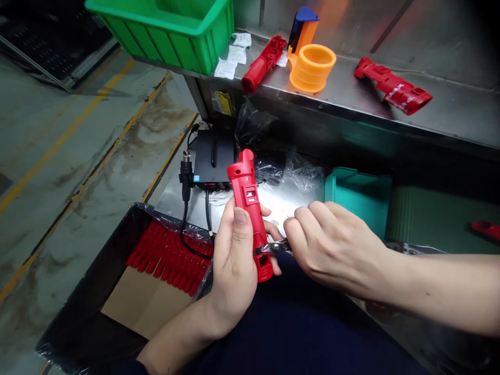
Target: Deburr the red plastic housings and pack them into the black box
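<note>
My left hand [236, 260] is wrapped round a red plastic tool housing [250, 195], its thumb lying along the side. The housing stands tilted, with small square openings in its face. My right hand [328, 242] is closed in a fist on a pair of metal cutting pliers [278, 245], whose handles are mostly hidden by the fingers. The jaws touch the lower part of the housing, just above a square opening; whether they grip an edge there I cannot tell.
A black bin [78, 312] holds rows of red parts and cardboard [150, 299]. A black box [214, 156] with a cabled connector [186, 172] stands behind. On the metal shelf [339, 99] are a green crate [183, 41], an orange ring holder [312, 70] and two red housings [263, 65]. A teal bin [357, 195] sits right.
</note>
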